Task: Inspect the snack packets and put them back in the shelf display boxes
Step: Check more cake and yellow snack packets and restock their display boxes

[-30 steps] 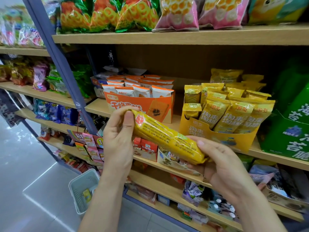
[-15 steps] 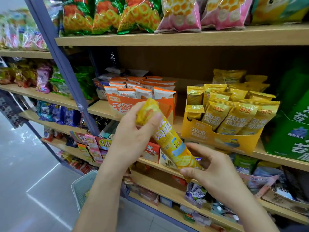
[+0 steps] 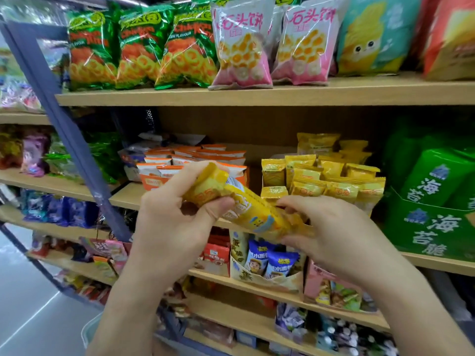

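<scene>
A long yellow snack packet (image 3: 246,206) lies slanted between both hands in front of the middle shelf. My left hand (image 3: 174,222) grips its upper left end, thumb and fingers curled round it. My right hand (image 3: 331,232) pinches its lower right end. Behind it stands the yellow display box (image 3: 370,204) holding several matching yellow packets (image 3: 341,186); my right hand hides the box's front. To its left is an orange display box (image 3: 151,181) with several orange and white packets (image 3: 195,158).
The wooden shelf above (image 3: 257,95) carries green ring-snack bags (image 3: 138,47) and pink bags (image 3: 244,44). A green seaweed carton (image 3: 434,227) stands at the right. A blue upright post (image 3: 66,129) slants at the left. Lower shelves (image 3: 257,286) hold more small boxes.
The camera has tilted up and closer to the shelf. The packet has turned in my hands and risen towards the yellow box. Both hands keep hold of its ends.
</scene>
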